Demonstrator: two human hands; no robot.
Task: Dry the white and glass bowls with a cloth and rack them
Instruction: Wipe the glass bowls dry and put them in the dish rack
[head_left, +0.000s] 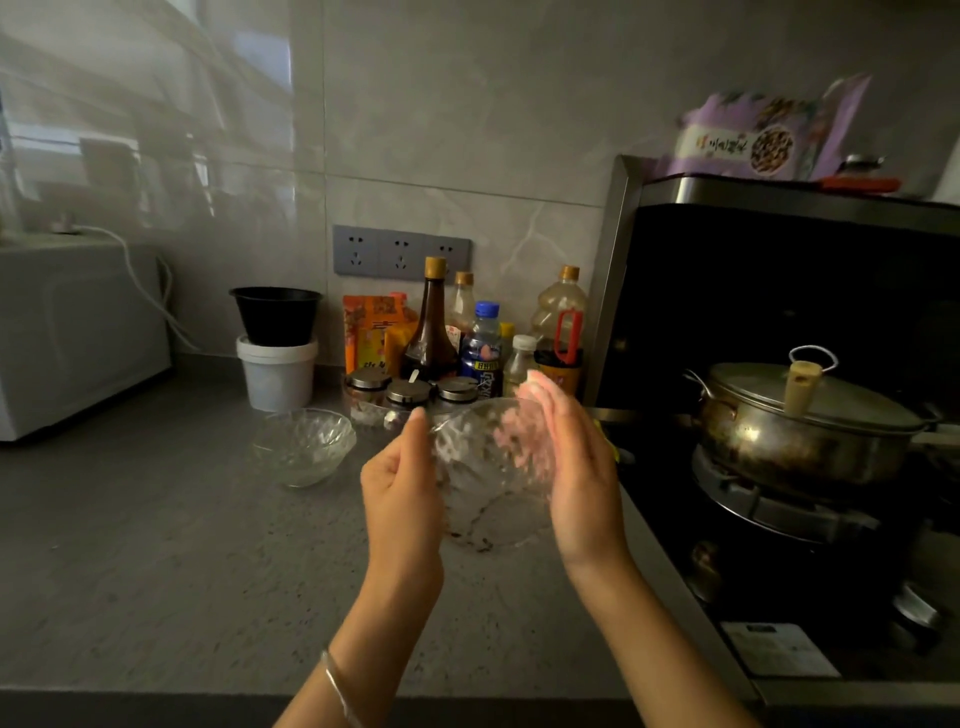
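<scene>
A clear cut-glass bowl (488, 478) is held up above the grey counter between both hands. My left hand (402, 499) holds its left side, thumb up along the rim. My right hand (576, 467) cups its right side, and the fingers show pink through the glass. A second glass bowl (303, 446) stands upright on the counter to the left, apart from my hands. I see no cloth, white bowl or rack.
Behind the bowls stand three lidded jars (410, 397), several sauce bottles (431, 322) and a black bowl on a white tub (277, 364). A microwave (72, 332) sits at the left. On the right a hob carries a lidded steel pot (800, 415).
</scene>
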